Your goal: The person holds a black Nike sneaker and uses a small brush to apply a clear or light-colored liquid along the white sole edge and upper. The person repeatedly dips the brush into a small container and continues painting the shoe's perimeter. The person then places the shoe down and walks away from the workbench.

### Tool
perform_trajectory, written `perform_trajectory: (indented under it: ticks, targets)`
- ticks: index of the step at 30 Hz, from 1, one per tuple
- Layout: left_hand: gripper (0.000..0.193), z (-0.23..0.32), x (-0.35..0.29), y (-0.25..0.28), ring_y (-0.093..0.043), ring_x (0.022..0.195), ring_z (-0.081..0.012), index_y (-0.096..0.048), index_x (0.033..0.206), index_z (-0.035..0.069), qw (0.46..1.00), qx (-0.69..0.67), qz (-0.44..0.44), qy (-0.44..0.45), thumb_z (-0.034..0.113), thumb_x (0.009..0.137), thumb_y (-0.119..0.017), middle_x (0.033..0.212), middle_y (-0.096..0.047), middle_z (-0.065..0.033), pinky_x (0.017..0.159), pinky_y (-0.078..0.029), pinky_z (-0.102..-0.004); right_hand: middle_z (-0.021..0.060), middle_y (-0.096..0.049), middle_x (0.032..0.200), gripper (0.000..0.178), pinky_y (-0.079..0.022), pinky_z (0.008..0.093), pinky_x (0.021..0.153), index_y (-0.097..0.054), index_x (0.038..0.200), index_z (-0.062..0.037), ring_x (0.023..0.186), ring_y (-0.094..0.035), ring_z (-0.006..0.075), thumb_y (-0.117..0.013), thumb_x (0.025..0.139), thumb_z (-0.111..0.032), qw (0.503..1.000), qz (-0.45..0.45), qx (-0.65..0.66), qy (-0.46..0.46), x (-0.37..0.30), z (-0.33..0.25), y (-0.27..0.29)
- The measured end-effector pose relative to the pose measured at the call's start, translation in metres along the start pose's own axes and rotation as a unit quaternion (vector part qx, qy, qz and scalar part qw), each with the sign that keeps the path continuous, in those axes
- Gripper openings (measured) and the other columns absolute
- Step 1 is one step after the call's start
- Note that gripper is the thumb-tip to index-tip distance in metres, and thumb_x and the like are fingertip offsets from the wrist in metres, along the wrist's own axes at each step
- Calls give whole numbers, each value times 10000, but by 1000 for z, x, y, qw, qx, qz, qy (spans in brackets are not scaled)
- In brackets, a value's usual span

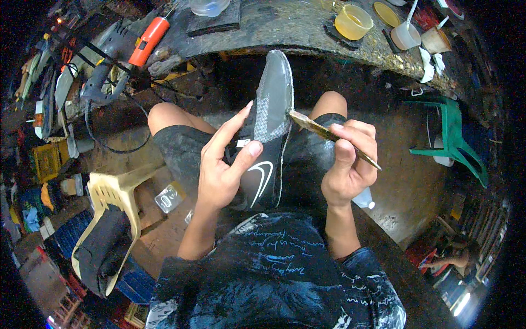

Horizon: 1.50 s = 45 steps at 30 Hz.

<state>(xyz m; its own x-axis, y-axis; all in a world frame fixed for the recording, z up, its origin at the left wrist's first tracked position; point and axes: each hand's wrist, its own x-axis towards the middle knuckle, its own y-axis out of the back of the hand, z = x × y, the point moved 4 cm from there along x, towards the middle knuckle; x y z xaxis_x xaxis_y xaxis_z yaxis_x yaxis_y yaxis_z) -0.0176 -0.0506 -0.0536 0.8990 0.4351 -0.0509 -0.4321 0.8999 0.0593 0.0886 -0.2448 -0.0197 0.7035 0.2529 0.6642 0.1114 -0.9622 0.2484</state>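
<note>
and here you are, bare knees out at 10 and 2 o'clock, with the shoe (pixel 270 129) right in the middle between them, its grey toe aimed at 12 and its black heel end down toward 6, near your shirt. your left hand (pixel 220 162) has it from the 9 o'clock side, thumb over the top beside a small white tag (pixel 243 143), fingers along the far edge, pinching the shoe between them. a white curved outline shows below that thumb.

over on the 3 o'clock side, your right hand (pixel 350 164) has thumb and fingertips pressed together on a slim, stained brush (pixel 313 125). it slants, one end pointing to 4 o'clock, and the tip is touching the pale edge of the shoe, right there!

look up to 12: the workbench (pixel 298 33) curves across. at 1 o'clock sits a cup of amber liquid (pixel 352 23), and between 1 and 2 a whitish cup (pixel 405 36) with a handle sticking out. around to 10 or 11, there's an orange tool (pixel 150 41). a green plastic stool (pixel 450 123) stands near 3, a clear bottle (pixel 364 197) lies just past your right wrist at 4, and a beige chair (pixel 130 180) holds down 8 o'clock, dark cloth (pixel 104 249) on it.
</note>
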Motion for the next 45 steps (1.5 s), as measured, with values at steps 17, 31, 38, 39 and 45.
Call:
perform_trajectory:
  ticks: [17, 31, 38, 39, 45]
  targets:
    - [700, 2, -2, 0, -654, 1142, -242, -592, 1437, -12, 998, 28, -41, -37, 168, 810, -845, 1228, -696, -161, 1040, -458, -349, 71, -763, 962, 179, -503, 352, 781, -731, 1025, -22, 837, -624, 248, -713, 989, -196, 999, 43, 1, -26, 6, 1, 8]
    - [685, 13, 5, 9, -654, 1144, -276, -611, 1414, -13, 988, 94, -94, -80, 225, 809, -830, 1250, -684, -178, 1027, -466, -364, 61, -773, 975, 183, -502, 359, 772, -737, 1023, -32, 833, -629, 247, -723, 982, -210, 998, 59, -2, -19, 12, 1, 15]
    - [686, 21, 9, 13, -657, 1161, -302, -621, 1400, -16, 974, 144, -121, -126, 220, 794, -839, 1261, -681, -201, 1026, -480, -382, 64, -780, 981, 155, -499, 361, 779, -727, 1008, -34, 827, -629, 249, -719, 981, -187, 998, 63, 4, -8, 14, 0, 19]
    - [684, 23, 10, 14, -659, 1161, -305, -623, 1398, -16, 972, 147, -123, -132, 215, 792, -841, 1262, -681, -203, 1025, -483, -385, 64, -780, 982, 153, -499, 362, 783, -725, 1006, -34, 829, -629, 249, -720, 980, -185, 998, 62, 1, -8, 15, 0, 20]
    - [677, 29, 16, 17, -666, 1157, -319, -634, 1385, -15, 962, 168, -137, -167, 206, 784, -852, 1251, -683, -214, 1014, -497, -392, 63, -781, 985, 145, -498, 363, 793, -719, 1009, -32, 833, -628, 249, -734, 966, -170, 998, 62, -1, -2, 16, -3, 24]
